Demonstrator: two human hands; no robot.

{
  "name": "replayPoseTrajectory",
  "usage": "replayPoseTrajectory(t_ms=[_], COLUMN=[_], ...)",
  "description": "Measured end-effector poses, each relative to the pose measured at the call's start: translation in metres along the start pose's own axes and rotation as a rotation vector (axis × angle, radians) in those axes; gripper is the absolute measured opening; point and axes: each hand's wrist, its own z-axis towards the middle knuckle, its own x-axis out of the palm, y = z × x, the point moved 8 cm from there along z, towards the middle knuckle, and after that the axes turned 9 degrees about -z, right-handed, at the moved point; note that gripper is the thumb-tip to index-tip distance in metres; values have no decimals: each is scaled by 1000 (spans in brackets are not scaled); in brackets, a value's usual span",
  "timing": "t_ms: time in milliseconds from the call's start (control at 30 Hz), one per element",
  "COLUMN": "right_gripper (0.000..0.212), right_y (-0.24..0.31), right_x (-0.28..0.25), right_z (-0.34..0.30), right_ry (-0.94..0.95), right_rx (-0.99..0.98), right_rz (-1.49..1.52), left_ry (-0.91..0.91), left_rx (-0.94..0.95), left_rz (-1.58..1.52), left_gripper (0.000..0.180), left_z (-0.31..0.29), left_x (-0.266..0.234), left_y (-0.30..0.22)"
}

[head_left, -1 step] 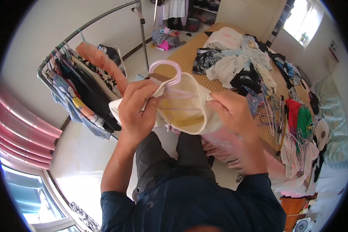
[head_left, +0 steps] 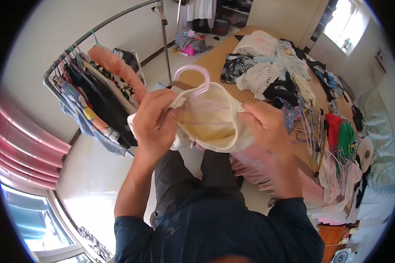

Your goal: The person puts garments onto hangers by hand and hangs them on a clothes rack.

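Slightly shifted toward the right since the earlier frame is the hook of the pale lilac hanger [head_left: 192, 68], and our right hand [head_left: 264, 122] rises a touch with its edge of cloth; our left hand [head_left: 156, 120] hardly moves. We hold the cream garment [head_left: 213, 132] in front of us, above our legs, between the rack [head_left: 163, 39] and the bed [head_left: 202, 63]. Our left thumb and fingers pinch one side of its rim, our right thumb and fingers the other, so the mouth gapes and the hanger's bars show inside. We judge the cloth light, soft and a little stretchy, likely to sag wherever we let go; the hanger looks thin, smooth and fairly stiff. We would grip the rim at opposite sides, and the hanger by the base of its hook.
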Motion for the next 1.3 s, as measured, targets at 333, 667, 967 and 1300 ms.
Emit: replayPoseTrajectory(t_ms=[333, 667, 967, 1300], right_gripper=[20, 22, 21, 35], right_y=[-7, -10, -37, -82], right_x=[-3, -17, -30, -81], right_z=[-18, -17, -2, 72], right_ry=[-186, -254, -100, -254], right_rx=[4, 27, 239, 385], right_rz=[-79, -81, 86, 13], left_ry=[-28, 313, 292, 15], left_rx=[-174, -207, 120, 26], left_rz=[-84, 172, 241, 208], left_gripper=[25, 24, 24, 31], left_z=[-21, 23, 63, 3], left_x=[-58, -30, -10, -35], left_y=[28, 23, -10, 27])
